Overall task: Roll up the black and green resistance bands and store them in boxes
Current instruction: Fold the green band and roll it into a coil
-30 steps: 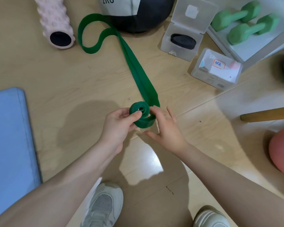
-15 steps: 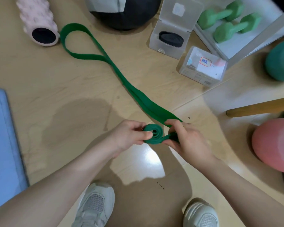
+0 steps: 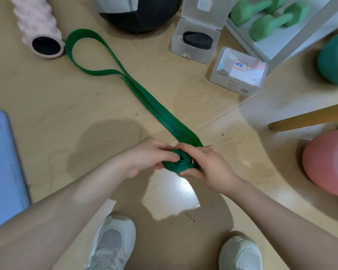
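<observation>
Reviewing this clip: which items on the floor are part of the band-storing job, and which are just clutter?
Job:
green band, gripped by left hand and right hand
black band in the open box
closed labelled box

Clutter:
foam roller
medicine ball
green dumbbells
blue mat
pink ball

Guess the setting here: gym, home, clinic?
Probably a home or small studio workout corner: green dumbbells, a pink foam roller and a weighted ball lie on a wood-look floor.
</observation>
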`<action>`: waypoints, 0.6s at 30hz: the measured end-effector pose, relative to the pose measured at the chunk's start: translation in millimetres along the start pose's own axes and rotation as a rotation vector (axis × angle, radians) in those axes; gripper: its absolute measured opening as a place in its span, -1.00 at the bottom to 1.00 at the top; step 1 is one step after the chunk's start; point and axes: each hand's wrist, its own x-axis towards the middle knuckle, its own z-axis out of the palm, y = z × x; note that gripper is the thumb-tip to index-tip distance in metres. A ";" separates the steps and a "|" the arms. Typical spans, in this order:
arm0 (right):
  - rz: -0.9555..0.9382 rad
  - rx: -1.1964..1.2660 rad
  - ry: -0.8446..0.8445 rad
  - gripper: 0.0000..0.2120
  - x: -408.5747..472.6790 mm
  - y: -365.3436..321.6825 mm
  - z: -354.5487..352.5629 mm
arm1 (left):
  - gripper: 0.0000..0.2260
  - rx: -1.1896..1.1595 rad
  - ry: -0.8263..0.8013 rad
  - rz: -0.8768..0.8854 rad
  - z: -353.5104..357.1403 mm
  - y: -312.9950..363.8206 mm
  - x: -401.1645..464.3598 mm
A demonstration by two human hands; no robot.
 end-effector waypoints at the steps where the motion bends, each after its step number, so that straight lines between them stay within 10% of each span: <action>1: 0.042 -0.002 0.070 -0.55 -0.4 0.2 -0.8 | -0.83 -0.159 0.061 -0.001 6.9 -2.3 1.2; 6: 0.152 -0.238 0.376 -0.50 1.1 -11.4 8.4 | -0.83 -0.743 0.198 0.050 48.2 -11.0 -9.1; 18: 0.298 -0.147 0.475 -0.45 17.1 -28.2 16.4 | -0.88 -0.878 0.301 0.135 43.8 -9.6 -6.4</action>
